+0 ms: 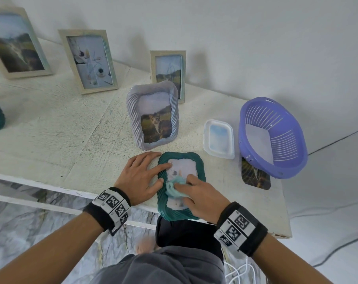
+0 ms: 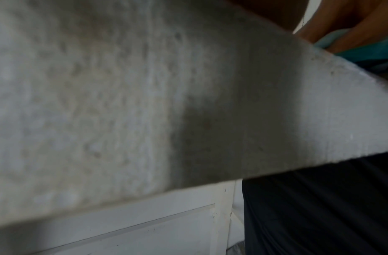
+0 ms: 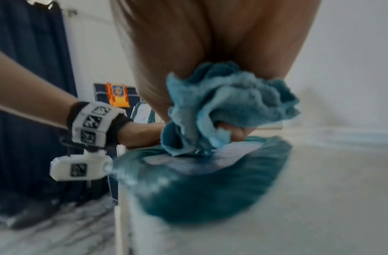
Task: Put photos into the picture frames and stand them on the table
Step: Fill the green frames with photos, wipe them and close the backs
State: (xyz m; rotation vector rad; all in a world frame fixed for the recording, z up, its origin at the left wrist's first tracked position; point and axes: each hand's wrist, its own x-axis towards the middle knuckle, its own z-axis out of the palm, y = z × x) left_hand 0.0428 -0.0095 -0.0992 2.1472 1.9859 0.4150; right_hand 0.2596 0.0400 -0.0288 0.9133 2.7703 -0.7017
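Your right hand (image 1: 196,196) pinches a blue cloth (image 1: 175,186) against the green frame (image 1: 181,184), which lies flat at the worktop's (image 1: 51,124) near edge. Your left hand (image 1: 142,178), grip spread, presses the frame's left rim.

Right up close, the worktop (image 2: 123,103) fills nearly the whole view, its pale, rough, pitted surface blurred, a dark shadow lying across the middle. Its near edge runs slantwise, and below it there's a white panelled front (image 2: 145,229) and dark pleated cloth (image 2: 319,215) at the lower right. Up in the top right corner, a hand (image 2: 350,29) shows with a light blue rag (image 2: 329,38) at its fingers, and a strip of teal frame (image 2: 369,53) just beneath.
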